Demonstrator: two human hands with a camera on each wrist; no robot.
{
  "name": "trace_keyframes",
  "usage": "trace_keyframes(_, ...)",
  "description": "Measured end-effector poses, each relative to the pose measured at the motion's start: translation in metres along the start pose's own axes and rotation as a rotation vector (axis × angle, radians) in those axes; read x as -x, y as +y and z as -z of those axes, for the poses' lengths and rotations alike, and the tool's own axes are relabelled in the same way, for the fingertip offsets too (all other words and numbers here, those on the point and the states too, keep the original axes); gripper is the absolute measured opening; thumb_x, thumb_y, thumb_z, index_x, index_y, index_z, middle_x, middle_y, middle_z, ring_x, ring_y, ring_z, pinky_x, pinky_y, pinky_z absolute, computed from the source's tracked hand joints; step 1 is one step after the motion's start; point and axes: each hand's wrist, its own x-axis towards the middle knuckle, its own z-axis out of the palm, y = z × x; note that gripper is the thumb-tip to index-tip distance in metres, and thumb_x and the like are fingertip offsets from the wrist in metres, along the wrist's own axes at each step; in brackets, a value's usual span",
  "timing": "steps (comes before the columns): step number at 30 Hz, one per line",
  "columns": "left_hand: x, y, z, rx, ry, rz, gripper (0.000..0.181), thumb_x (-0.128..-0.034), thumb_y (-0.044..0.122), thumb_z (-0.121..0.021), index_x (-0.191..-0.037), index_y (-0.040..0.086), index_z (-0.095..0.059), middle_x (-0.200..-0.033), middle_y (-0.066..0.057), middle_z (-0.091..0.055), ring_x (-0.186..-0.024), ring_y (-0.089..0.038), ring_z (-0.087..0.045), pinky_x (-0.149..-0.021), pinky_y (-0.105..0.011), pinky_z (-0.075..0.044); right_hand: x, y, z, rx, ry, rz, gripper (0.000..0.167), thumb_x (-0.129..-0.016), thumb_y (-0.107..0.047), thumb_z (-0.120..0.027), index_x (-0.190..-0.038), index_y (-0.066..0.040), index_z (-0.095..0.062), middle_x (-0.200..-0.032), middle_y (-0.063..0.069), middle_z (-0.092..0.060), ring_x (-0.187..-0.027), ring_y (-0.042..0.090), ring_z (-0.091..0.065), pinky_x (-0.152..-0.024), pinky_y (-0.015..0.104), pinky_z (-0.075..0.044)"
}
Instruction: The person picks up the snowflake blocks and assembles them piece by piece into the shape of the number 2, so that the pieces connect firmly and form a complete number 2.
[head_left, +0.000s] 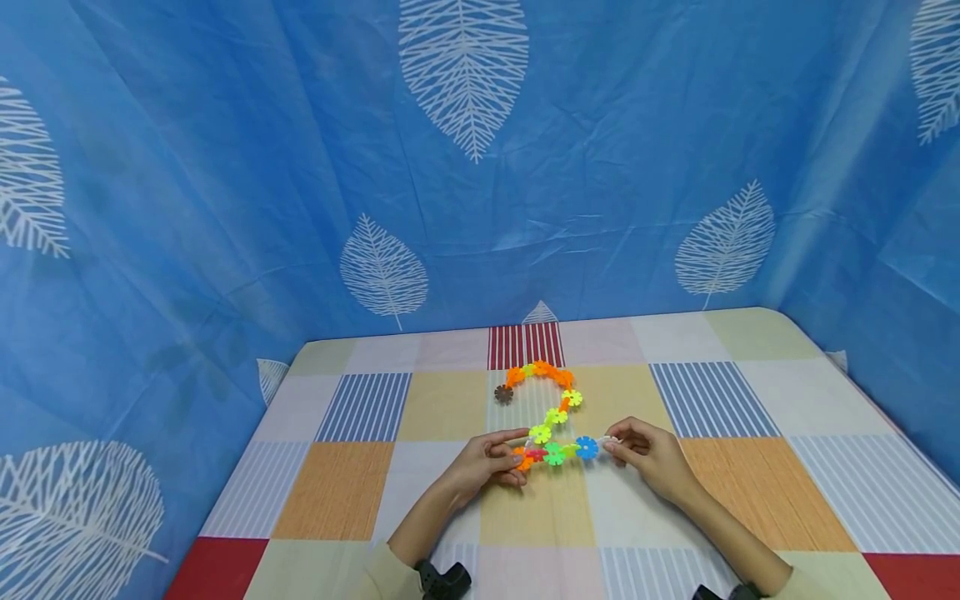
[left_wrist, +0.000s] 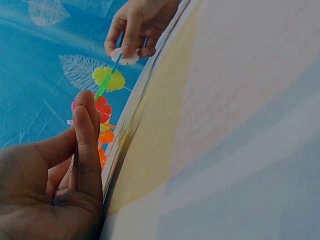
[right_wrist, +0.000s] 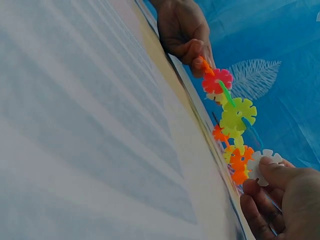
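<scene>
A chain of notched plastic snowflake discs (head_left: 557,416) curves over the table in orange, yellow, green, red and blue. At its near end the left hand (head_left: 487,460) pinches an orange disc (head_left: 522,458) between thumb and fingers. The right hand (head_left: 651,457) grips a white disc (right_wrist: 264,167) at the other tip, thumb on its face. Between the hands run a red disc (right_wrist: 218,81), a green disc (head_left: 554,454), a yellow disc (left_wrist: 108,78) and a blue disc (head_left: 587,447). A dark brown disc (head_left: 503,394) ends the far curl.
A patchwork-print cloth (head_left: 360,508) covers the table. Behind and at both sides hangs a blue curtain (head_left: 600,208) with white leaf prints. Black wrist camera straps (head_left: 444,581) sit on both forearms.
</scene>
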Motion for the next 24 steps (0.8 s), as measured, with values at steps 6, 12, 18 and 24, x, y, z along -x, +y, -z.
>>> trace_keyframes(6,0.000,0.000,0.000,0.001,-0.010,-0.020,0.044,-0.0894,-0.005,-0.054,-0.132,0.004,-0.050,-0.068,-0.007,-0.058,-0.062,-0.017,-0.065,-0.065,-0.032,-0.055,0.000,0.001,0.001,0.012,0.020,0.022,0.013,-0.082,-0.001,-0.067,-0.092,-0.009,-0.065,-0.072,0.007,-0.064,-0.057,0.020,-0.058,-0.053,0.023,-0.048)
trace_keyframes(12,0.000,0.000,-0.001,0.004,-0.012,-0.017,0.043,-0.0892,-0.004,-0.055,-0.132,0.003,-0.050,-0.068,-0.007,-0.060,-0.062,-0.017,-0.065,-0.065,-0.032,-0.055,-0.001,-0.012,0.001,-0.012,-0.004,0.089,0.017,-0.080,0.010,-0.064,-0.092,-0.002,-0.066,-0.076,0.009,-0.064,-0.059,0.024,-0.057,-0.053,0.026,-0.050)
trace_keyframes(18,0.001,0.001,-0.002,-0.008,-0.010,-0.010,0.043,-0.0890,-0.003,-0.056,-0.131,0.003,-0.050,-0.067,-0.007,-0.059,-0.062,-0.017,-0.065,-0.065,-0.034,-0.055,-0.001,-0.030,0.001,-0.041,-0.051,0.163,0.017,-0.077,0.015,-0.064,-0.086,0.001,-0.066,-0.075,0.011,-0.064,-0.060,0.022,-0.058,-0.054,0.026,-0.050)
trace_keyframes(24,0.004,0.003,-0.002,-0.027,-0.022,-0.003,0.045,-0.0888,-0.007,-0.053,-0.132,0.002,-0.049,-0.069,-0.006,-0.057,-0.062,-0.018,-0.065,-0.064,-0.034,-0.055,0.002,-0.026,-0.001,-0.077,-0.103,0.225,0.019,-0.074,0.017,-0.065,-0.082,0.000,-0.065,-0.078,0.011,-0.065,-0.065,0.020,-0.062,-0.058,0.024,-0.052)
